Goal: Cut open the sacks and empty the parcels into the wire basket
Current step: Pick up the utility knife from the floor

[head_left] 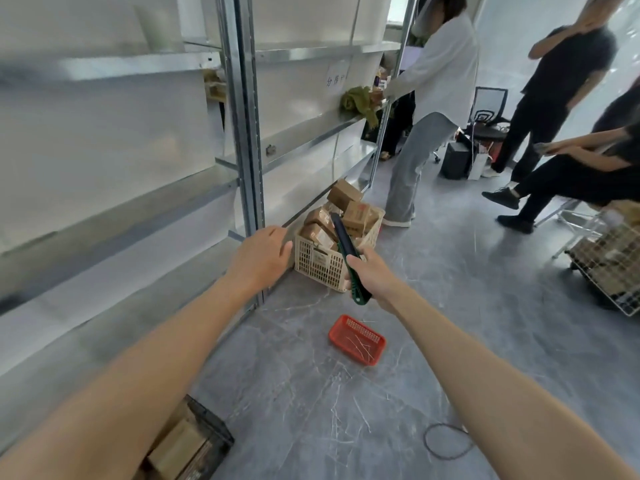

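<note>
My right hand (372, 275) grips a green and black utility knife (348, 252), its long body pointing up and away from me. My left hand (259, 256) reaches forward beside it, fingers loosely spread and holding nothing. Just beyond both hands a beige plastic crate (320, 263) sits on the floor, piled with brown cardboard parcels (358, 214). A white wire basket (611, 268) with parcels in it stands at the far right edge. No sack shows in view.
Metal shelving (242, 133) runs along the left. A small red tray (356, 339) lies on the grey floor near my right arm, a black crate (194, 441) with boxes at the bottom left. Three people stand or sit at the back right by an office chair (488, 109).
</note>
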`<state>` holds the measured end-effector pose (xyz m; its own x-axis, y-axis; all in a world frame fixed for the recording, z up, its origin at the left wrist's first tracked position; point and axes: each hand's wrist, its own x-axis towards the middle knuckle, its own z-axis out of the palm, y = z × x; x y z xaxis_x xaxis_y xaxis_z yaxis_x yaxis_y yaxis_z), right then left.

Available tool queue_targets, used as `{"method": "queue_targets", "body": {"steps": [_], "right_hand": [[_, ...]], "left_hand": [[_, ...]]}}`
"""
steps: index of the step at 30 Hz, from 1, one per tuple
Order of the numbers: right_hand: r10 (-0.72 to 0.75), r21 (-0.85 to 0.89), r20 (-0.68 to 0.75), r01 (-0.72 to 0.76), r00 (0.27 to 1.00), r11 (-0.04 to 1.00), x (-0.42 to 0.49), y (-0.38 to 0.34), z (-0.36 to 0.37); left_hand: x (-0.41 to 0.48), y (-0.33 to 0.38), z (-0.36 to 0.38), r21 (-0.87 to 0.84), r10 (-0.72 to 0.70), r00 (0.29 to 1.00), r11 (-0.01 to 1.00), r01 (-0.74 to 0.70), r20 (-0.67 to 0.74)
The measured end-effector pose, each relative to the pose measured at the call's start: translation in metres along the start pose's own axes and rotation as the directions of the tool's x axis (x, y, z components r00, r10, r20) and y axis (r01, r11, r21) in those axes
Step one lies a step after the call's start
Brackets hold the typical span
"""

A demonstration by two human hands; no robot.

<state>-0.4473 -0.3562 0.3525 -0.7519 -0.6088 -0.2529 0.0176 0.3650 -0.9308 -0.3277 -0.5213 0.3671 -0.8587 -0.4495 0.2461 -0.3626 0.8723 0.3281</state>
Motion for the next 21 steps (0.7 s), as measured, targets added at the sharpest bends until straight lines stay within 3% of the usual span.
{"method": "queue_targets", "body": {"steps": [10, 21], "right_hand": [[0.010, 0.152, 0.147, -0.032, 0.989, 0.988, -0.005, -0.004, 0.009], [0.030, 0.182, 0.250, -0.077, 0.968, 0.980, -0.003, -0.004, 0.002]], "left_hand": [[-0.023, -0.013, -0.010, 0.006, -0.072, 0.997, 0.997, 0.072, 0.010], [-0.029, -0.008, -0.006, 0.021, -0.136, 0.991, 0.990, 0.136, 0.012]]}}
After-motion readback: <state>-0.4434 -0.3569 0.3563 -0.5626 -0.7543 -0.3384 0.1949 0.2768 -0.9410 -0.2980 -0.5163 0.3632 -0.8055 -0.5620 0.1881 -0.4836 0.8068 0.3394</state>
